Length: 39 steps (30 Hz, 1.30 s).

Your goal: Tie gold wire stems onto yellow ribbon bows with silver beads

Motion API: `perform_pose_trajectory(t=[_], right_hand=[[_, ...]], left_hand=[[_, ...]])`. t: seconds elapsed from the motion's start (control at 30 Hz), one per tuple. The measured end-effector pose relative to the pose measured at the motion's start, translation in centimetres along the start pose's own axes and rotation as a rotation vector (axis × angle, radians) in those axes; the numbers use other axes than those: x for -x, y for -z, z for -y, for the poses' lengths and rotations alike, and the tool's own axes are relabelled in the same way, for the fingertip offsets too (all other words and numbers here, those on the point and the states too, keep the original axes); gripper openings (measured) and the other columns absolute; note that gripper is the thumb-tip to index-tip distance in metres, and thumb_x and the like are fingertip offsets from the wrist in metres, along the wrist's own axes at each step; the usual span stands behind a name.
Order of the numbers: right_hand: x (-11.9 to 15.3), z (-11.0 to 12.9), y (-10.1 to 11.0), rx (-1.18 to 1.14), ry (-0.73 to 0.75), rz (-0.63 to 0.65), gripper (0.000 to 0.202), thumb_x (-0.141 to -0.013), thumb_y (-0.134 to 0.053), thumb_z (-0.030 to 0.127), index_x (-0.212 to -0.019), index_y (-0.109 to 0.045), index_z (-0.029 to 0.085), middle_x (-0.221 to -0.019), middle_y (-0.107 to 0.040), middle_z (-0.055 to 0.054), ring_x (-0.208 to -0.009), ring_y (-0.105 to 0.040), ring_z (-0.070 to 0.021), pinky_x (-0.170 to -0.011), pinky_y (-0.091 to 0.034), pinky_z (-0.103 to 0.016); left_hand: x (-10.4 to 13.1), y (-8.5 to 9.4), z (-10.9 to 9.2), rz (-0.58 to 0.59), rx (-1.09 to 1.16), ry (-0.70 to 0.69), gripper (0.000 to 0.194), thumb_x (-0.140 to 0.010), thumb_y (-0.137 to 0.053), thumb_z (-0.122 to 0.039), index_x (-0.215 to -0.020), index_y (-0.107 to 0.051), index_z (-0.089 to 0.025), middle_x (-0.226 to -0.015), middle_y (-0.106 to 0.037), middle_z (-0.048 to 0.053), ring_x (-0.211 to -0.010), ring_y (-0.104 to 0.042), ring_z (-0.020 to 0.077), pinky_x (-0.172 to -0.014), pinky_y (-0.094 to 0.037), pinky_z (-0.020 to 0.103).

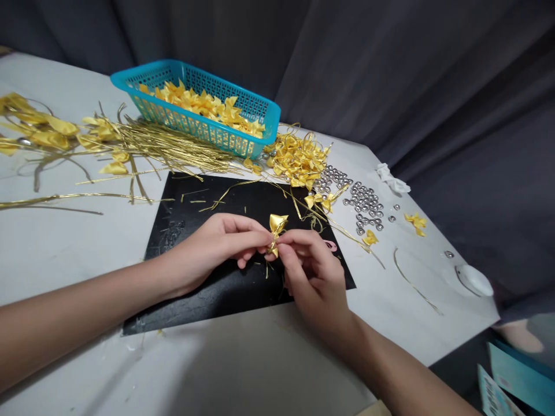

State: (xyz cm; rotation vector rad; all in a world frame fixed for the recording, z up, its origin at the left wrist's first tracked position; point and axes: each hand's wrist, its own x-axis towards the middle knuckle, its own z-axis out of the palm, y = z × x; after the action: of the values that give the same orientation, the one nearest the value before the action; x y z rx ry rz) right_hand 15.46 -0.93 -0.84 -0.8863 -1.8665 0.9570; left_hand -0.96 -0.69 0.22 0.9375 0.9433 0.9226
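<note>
Head view: left hand (228, 238) and right hand (314, 266) both pinch one yellow satin bow (277, 223), held over the black mat (208, 306) on the table (243, 358). This one looks part-done. Basket (274, 118) bows are maybe finished; gold cords (173, 145) and silver beads (366, 199) remain unused; can't tell about the bow pile (299, 159).

My left forearm (87, 312): bare, slim, smooth, tapering evenly to a narrow wrist (171, 283). My right forearm (390, 364): bare as far as it shows, also slender, widening from the wrist. My left hand (225, 245): ungloved, lean. My right hand (318, 271): ungloved, rounded knuckles. Fingers (240, 222) slender on both; nails too small to make out.
</note>
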Motion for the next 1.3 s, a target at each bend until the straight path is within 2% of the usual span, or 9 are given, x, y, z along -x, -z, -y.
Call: perform_pose_trajectory(t=[0.17,0.33,0.47,0.7,0.87,1.0,1.3], right_hand=[[-0.1,-0.1,0.0,0.004,-0.008,-0.006,0.013,-0.089,-0.047,0.013,-0.095,-0.054,0.022,-0.075,-0.059,0.003,-0.049,-0.05,-0.0047,-0.045,-0.042,-0.019],[-0.7,0.2,0.6,0.118,-0.054,-0.132,0.007,-0.086,-0.051,0.015,-0.083,-0.056,0.02,-0.063,-0.051,0.005,-0.041,-0.038,-0.0039,-0.038,-0.032,-0.019],[-0.7,0.3,1.1,0.188,0.018,-0.198,0.007,-0.085,-0.052,0.015,-0.081,-0.056,0.019,-0.057,-0.045,0.005,-0.042,-0.035,-0.0049,-0.039,-0.028,-0.021],[-0.1,0.2,1.1,0.221,0.067,-0.082,0.008,-0.085,-0.051,0.012,-0.086,-0.056,0.019,-0.061,-0.046,0.004,-0.047,-0.036,-0.0064,-0.044,-0.029,-0.023],[-0.2,0.2,1.2,0.257,0.088,-0.09,0.009,-0.084,-0.051,0.01,-0.085,-0.055,0.019,-0.06,-0.043,0.004,-0.054,-0.042,-0.009,-0.049,-0.033,-0.024],[-0.3,0.3,1.1,0.283,0.1,-0.091,0.01,-0.083,-0.051,0.01,-0.083,-0.055,0.018,-0.058,-0.037,0.005,-0.054,-0.041,-0.0091,-0.05,-0.034,-0.024],[-0.2,0.3,1.0,0.272,0.081,-0.086,0.008,-0.085,-0.05,0.01,-0.083,-0.053,0.018,-0.058,-0.035,0.005,-0.051,-0.036,-0.0072,-0.046,-0.029,-0.022]], left_hand=[[-0.1,0.0,0.0,-0.008,-0.025,0.025,0.016,-0.076,-0.064,-0.023,-0.063,-0.069,-0.015,-0.063,-0.063,-0.002,-0.05,-0.04,0.004,-0.046,-0.032,0.016],[-0.1,0.0,0.3,0.029,0.062,-0.02,0.014,-0.079,-0.061,-0.024,-0.069,-0.065,-0.015,-0.063,-0.054,-0.004,-0.054,-0.041,0.0049,-0.051,-0.033,0.016],[0.1,0.1,0.3,0.087,0.06,-0.057,0.015,-0.081,-0.057,-0.025,-0.07,-0.059,-0.015,-0.067,-0.051,-0.003,-0.058,-0.041,0.0067,-0.052,-0.034,0.017],[0.1,0.1,0.5,0.093,-0.057,-0.109,0.017,-0.083,-0.056,-0.029,-0.072,-0.057,-0.016,-0.066,-0.047,-0.003,-0.055,-0.038,0.0076,-0.05,-0.031,0.02],[0.1,0.1,0.7,0.07,-0.106,-0.127,0.019,-0.084,-0.055,-0.032,-0.073,-0.055,-0.016,-0.064,-0.045,-0.004,-0.054,-0.036,0.0072,-0.049,-0.027,0.021],[0.2,0.0,0.6,0.05,-0.123,-0.129,0.02,-0.083,-0.056,-0.034,-0.073,-0.055,-0.016,-0.064,-0.044,-0.005,-0.054,-0.036,0.0075,-0.049,-0.026,0.022],[0.4,0.2,0.7,0.072,-0.114,-0.131,0.02,-0.085,-0.054,-0.033,-0.073,-0.054,-0.017,-0.064,-0.043,-0.005,-0.054,-0.036,0.0068,-0.049,-0.026,0.021]])
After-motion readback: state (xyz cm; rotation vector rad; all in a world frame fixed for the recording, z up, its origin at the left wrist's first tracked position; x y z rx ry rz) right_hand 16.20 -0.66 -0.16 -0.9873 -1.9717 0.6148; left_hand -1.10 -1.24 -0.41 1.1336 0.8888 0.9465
